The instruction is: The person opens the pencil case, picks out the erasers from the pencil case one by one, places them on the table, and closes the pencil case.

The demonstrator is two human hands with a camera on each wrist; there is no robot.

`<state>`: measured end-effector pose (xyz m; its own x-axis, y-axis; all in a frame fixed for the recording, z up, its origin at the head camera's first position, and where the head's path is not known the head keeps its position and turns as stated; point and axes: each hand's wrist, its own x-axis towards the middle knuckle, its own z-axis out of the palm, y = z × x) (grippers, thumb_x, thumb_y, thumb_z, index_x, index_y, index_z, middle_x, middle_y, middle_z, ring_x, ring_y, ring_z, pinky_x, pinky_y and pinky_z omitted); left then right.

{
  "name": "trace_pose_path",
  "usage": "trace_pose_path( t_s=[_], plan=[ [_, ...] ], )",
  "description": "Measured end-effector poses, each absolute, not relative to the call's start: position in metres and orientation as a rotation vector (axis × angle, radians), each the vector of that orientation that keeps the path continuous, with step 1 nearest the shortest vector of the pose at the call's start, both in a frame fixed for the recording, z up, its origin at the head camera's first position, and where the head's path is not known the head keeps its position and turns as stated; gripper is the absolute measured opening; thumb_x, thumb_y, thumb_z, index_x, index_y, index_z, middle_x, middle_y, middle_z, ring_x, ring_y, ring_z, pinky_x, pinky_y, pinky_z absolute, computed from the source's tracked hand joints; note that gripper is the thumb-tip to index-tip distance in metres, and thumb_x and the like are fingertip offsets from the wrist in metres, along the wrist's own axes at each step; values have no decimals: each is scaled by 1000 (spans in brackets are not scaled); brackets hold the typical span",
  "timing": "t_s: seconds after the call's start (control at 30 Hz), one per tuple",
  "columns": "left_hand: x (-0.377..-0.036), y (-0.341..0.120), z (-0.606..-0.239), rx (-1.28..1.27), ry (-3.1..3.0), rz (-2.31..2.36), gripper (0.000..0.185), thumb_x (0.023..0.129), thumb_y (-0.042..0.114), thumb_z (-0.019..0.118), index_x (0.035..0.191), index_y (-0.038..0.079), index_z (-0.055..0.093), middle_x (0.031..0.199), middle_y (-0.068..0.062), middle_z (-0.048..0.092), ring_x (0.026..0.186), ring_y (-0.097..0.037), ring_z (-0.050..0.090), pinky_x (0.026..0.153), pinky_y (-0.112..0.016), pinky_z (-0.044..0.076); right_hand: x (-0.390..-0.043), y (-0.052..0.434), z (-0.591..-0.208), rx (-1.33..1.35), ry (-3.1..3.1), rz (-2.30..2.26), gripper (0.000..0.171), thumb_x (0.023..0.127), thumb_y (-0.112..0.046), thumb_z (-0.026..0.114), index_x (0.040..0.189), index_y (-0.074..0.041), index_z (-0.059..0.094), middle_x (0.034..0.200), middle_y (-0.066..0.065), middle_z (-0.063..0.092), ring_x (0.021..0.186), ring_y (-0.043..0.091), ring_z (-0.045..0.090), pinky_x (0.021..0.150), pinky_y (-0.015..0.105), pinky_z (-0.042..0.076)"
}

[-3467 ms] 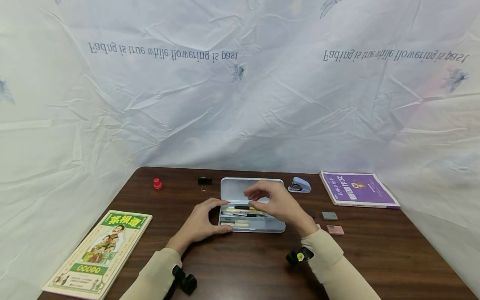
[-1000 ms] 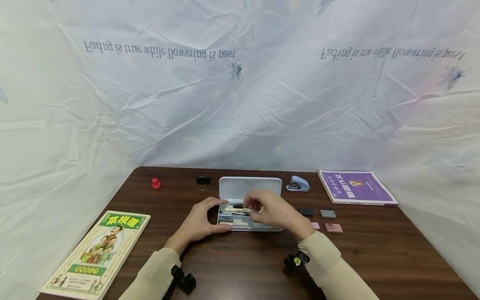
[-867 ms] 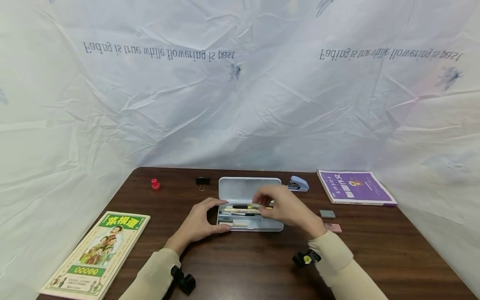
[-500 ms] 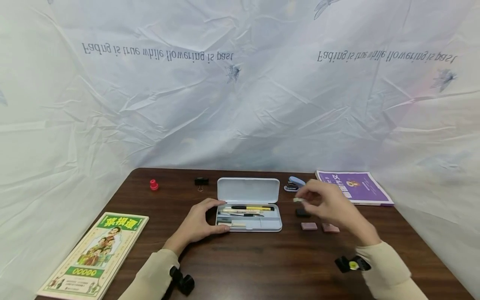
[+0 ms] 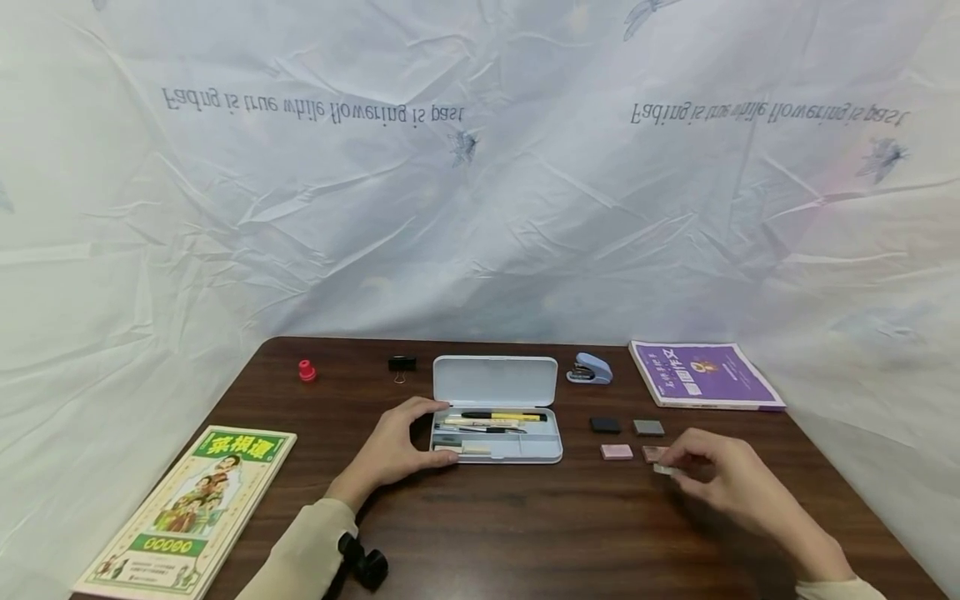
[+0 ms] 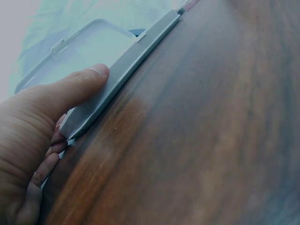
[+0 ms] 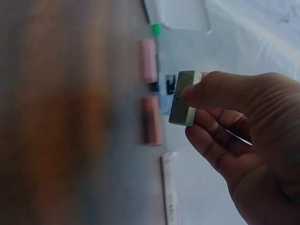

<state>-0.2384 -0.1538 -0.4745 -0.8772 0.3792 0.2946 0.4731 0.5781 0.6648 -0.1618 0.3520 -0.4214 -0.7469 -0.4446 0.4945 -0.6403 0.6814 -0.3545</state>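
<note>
At the near left edge of the table [image 5: 525, 533] a green magazine [image 5: 191, 508] is laid flat, with a red cap [image 5: 306, 370] and a black clip [image 5: 402, 363] seen farther back. The open pencil case [image 5: 497, 433] is steadied at its left end by the left hand [image 5: 397, 446], thumb and fingers curled round the corner. Inside the tray, a yellow pen [image 5: 504, 416], a dark pen [image 5: 483, 428] and a white eraser [image 5: 472, 449] are seen lying lengthwise. A stapler [image 5: 589, 369] is set behind. Right of the case, four small blocks [image 5: 617, 451] are laid out. A small pale eraser [image 7: 183, 97] is pinched in the right hand [image 5: 723, 479], just near them above the wood. A purple book [image 5: 703, 375] is seen far right.
</note>
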Motion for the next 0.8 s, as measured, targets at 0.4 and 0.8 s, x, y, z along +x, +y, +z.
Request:
trace_pose_path(
  t_s=[0.4, 0.8],
  plan=[
    [-238, -153, -473, -728, -2678, -1198, 81, 82, 53, 100, 149, 19, 71, 146, 1, 70, 141, -27, 64, 119, -59, 50, -157, 359, -434, 867, -2701, 722, 44, 82, 3, 96, 95, -35, 77, 100, -20, 72, 84, -4, 62, 67, 24, 56],
    [-239, -153, -475, -722, -2681, -1197, 81, 82, 54, 99, 150, 19, 71, 146, 1, 70, 141, -27, 64, 119, -58, 50, -171, 335, -416, 787, -2612, 966, 36, 89, -2, 94, 116, -20, 79, 108, -2, 79, 92, 8, 75, 77, 28, 65]
  ],
)
